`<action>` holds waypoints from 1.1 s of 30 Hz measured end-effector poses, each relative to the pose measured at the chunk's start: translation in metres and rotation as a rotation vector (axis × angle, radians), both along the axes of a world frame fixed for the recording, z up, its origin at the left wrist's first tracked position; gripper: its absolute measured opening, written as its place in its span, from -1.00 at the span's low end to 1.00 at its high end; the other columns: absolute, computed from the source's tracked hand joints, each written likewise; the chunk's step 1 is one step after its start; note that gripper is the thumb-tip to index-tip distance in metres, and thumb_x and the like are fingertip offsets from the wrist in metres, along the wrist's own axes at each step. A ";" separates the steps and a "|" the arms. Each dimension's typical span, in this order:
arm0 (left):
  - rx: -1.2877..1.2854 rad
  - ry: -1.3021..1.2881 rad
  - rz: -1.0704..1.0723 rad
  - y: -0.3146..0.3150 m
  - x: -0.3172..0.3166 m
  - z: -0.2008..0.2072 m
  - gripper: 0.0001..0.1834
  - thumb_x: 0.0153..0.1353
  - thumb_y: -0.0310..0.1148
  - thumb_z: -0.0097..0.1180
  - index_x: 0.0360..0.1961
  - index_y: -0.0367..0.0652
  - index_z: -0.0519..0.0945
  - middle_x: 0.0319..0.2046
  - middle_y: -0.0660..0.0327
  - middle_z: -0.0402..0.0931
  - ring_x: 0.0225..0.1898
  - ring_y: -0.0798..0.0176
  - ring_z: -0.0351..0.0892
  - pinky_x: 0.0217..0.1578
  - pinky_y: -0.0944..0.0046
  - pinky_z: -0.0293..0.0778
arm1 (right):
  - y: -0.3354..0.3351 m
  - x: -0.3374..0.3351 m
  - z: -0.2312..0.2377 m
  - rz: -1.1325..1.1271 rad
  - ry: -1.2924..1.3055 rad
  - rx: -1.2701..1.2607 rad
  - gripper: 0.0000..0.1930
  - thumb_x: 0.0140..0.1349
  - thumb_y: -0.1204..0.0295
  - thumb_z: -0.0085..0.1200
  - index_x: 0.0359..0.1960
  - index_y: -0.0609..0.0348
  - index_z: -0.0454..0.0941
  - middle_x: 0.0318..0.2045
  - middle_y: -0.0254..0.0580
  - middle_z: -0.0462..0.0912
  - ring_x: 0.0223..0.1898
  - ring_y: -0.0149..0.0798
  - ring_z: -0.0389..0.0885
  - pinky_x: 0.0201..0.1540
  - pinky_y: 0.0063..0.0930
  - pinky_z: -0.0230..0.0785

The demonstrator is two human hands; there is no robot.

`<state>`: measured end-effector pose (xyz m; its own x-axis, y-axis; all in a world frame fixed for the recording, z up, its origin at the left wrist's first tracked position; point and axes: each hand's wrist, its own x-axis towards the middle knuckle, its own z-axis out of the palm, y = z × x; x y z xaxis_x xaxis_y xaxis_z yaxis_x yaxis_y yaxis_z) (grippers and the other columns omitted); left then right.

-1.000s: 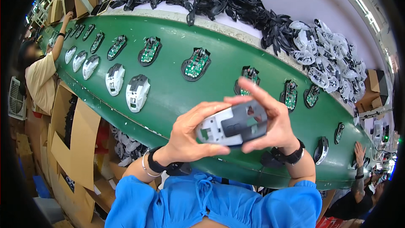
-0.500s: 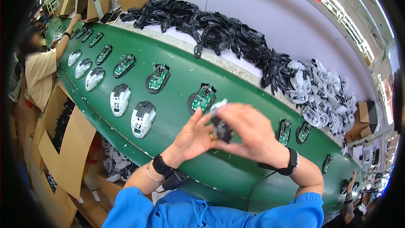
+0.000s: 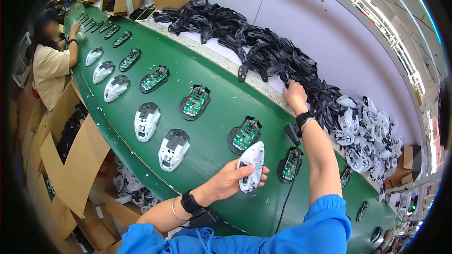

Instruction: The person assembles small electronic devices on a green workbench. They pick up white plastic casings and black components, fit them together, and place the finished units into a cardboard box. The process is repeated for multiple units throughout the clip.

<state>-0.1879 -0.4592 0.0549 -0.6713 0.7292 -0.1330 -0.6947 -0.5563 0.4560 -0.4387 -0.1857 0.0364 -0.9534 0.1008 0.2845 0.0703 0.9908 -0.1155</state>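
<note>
In my left hand (image 3: pixel 230 178) is a white computer mouse top shell (image 3: pixel 253 164), tilted on its side, with my thumb across its near face and fingers behind. It hangs over the green conveyor belt, just in front of a black mouse base with a green circuit board (image 3: pixel 246 134). My right arm stretches across the belt, and my right hand (image 3: pixel 295 96) is at the front edge of a heap of thin black plastic parts (image 3: pixel 268 51). Its fingers are closed on one black plastic part (image 3: pixel 285 79) there; the fingertips are partly hidden.
Mouse bases with boards lie in a row along the green belt (image 3: pixel 212 160), one (image 3: pixel 289 164) beneath my right forearm. White shells with dark tops (image 3: pixel 173 150) form a nearer row. White shells pile up (image 3: pixel 367 131) at right. Cardboard boxes (image 3: pixel 75 160) and a co-worker (image 3: pixel 52 66) are at left.
My hands have parted. The right hand has gone from beside the left hand to the black heap across the belt. The left hand now holds the white shell alone, lower and further right.
</note>
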 end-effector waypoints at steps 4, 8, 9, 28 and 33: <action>-0.102 0.103 0.047 -0.003 0.002 0.007 -0.37 0.19 -0.28 0.24 0.22 -0.26 0.29 -0.01 0.12 0.47 -0.04 0.29 0.49 0.02 0.25 0.47 | 0.002 -0.005 0.005 -0.005 0.052 0.068 -0.81 0.18 0.45 -0.10 -0.22 0.20 0.52 -0.24 -0.01 0.60 -0.13 0.06 0.60 -0.16 -0.06 0.49; -0.137 0.175 0.128 -0.005 -0.001 0.009 -0.31 0.09 -0.36 0.33 0.22 -0.25 0.29 -0.02 0.16 0.47 -0.06 0.34 0.49 -0.02 0.29 0.46 | 0.018 0.031 0.040 0.133 0.326 -0.081 -0.73 0.16 0.39 -0.07 -0.17 0.23 0.57 -0.37 -0.05 0.64 -0.31 -0.06 0.64 -0.30 -0.21 0.48; -0.180 0.250 0.171 -0.005 0.000 0.010 -0.28 0.03 -0.40 0.34 0.21 -0.26 0.29 -0.01 0.14 0.47 -0.05 0.32 0.49 0.00 0.28 0.46 | 0.022 0.046 0.051 0.162 0.219 -0.296 -0.74 0.16 0.41 -0.07 -0.20 0.24 0.58 -0.44 -0.12 0.61 -0.39 -0.17 0.61 -0.35 -0.30 0.45; -0.736 1.376 0.463 0.002 0.052 0.087 -0.13 -0.27 -0.28 0.53 0.14 -0.27 0.43 0.10 0.01 0.44 0.23 -0.06 0.32 0.21 0.08 0.26 | -0.057 0.288 0.155 0.398 -0.255 -1.633 -0.67 0.17 0.44 0.21 -0.03 0.27 0.55 -0.32 -0.34 0.61 -0.30 -0.49 0.55 -0.21 -0.54 0.48; -0.714 1.360 0.497 0.001 0.062 0.094 -0.14 -0.27 -0.32 0.52 0.15 -0.23 0.42 0.21 -0.06 0.29 0.24 -0.06 0.31 0.22 0.08 0.26 | -0.062 0.291 0.141 0.387 -0.154 -1.505 -0.83 0.21 0.44 0.17 -0.20 0.23 0.63 -0.33 -0.34 0.65 -0.36 -0.52 0.56 -0.23 -0.58 0.47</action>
